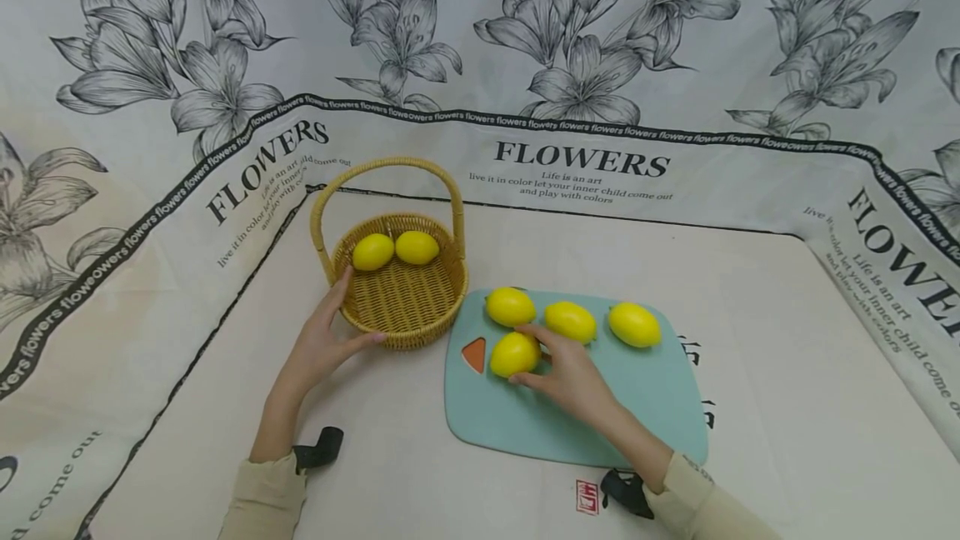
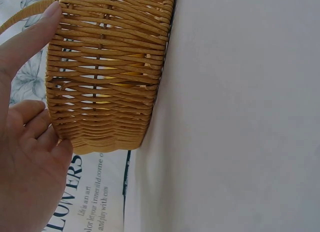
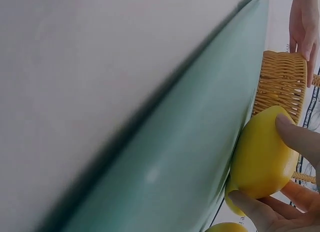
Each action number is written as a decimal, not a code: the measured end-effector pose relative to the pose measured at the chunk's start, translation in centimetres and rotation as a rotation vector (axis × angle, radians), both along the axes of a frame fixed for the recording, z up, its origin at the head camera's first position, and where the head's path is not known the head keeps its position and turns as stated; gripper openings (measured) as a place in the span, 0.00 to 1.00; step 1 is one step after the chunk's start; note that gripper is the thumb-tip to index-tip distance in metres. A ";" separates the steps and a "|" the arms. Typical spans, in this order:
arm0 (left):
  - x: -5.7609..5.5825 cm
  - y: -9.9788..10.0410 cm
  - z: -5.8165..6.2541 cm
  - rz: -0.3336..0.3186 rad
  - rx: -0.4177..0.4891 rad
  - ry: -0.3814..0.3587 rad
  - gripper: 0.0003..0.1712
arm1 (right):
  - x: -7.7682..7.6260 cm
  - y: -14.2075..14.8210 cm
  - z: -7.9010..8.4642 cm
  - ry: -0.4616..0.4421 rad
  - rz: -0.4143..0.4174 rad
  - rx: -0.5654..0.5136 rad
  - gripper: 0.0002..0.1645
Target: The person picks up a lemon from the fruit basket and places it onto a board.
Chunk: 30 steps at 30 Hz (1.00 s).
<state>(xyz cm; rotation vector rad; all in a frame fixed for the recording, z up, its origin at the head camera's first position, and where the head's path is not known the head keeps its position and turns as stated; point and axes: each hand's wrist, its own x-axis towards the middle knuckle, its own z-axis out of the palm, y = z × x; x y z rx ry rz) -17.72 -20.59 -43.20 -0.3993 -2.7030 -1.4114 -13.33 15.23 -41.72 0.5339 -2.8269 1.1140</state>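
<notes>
A yellow lemon (image 1: 513,355) sits at the left part of a pale teal cutting board (image 1: 615,407); my right hand (image 1: 573,382) pinches it between thumb and fingers. The right wrist view shows the same lemon (image 3: 262,152) close up, low against the board. My left hand (image 1: 322,348) holds a woven basket (image 1: 401,307) by its left and front side. In the left wrist view the thumb lies at the rim and the fingers curl against the basket wall (image 2: 105,67). Two lemons, one left (image 1: 372,252) and one right (image 1: 417,247), lie inside at the back.
Three more lemons rest along the board's far side: left (image 1: 510,307), middle (image 1: 570,322) and right (image 1: 634,325). An orange-brown triangle (image 1: 474,355) shows near the board's left edge. The tall basket handle (image 1: 388,162) arches above. A flower-printed cloth (image 1: 585,219) covers table and backdrop.
</notes>
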 end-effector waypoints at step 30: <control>0.0 0.0 0.0 0.004 -0.014 0.008 0.65 | 0.5 0.5 1.0 0.074 -0.018 0.036 0.43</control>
